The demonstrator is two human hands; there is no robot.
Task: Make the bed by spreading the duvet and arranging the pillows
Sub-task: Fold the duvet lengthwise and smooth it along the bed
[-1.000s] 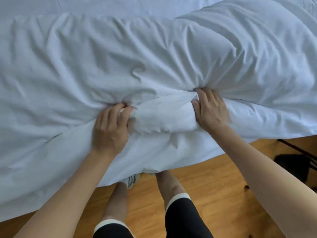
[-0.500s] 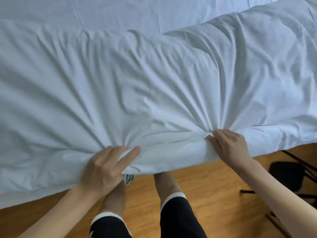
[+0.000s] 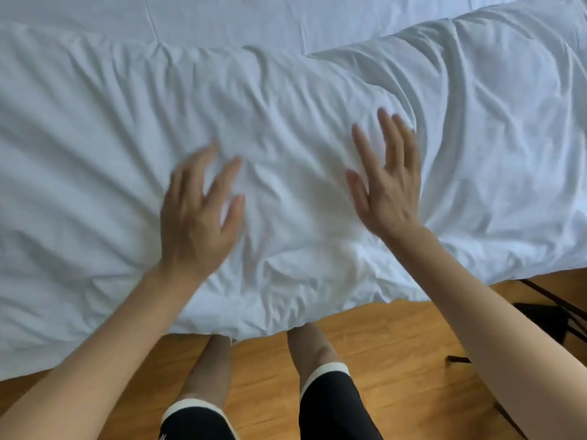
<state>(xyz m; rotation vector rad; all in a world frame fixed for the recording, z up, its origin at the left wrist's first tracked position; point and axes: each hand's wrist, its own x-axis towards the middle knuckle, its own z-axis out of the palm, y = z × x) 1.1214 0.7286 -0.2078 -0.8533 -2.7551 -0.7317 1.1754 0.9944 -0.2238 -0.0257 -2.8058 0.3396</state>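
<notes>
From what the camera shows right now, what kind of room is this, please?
Most likely a bedroom, perhaps in a hotel. A white duvet covers a bed made with a white sheet, and its edge hangs over a wooden floor. Both hands, left hand and right hand, are open above the duvet.

The person wears black shorts (image 3: 333, 404) with white hems; arms are bare.

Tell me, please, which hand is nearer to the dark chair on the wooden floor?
The right hand. It is spread open over the white duvet, on the same side as the chair at the frame's right edge. The left hand is farther away, across the duvet's middle.
</notes>
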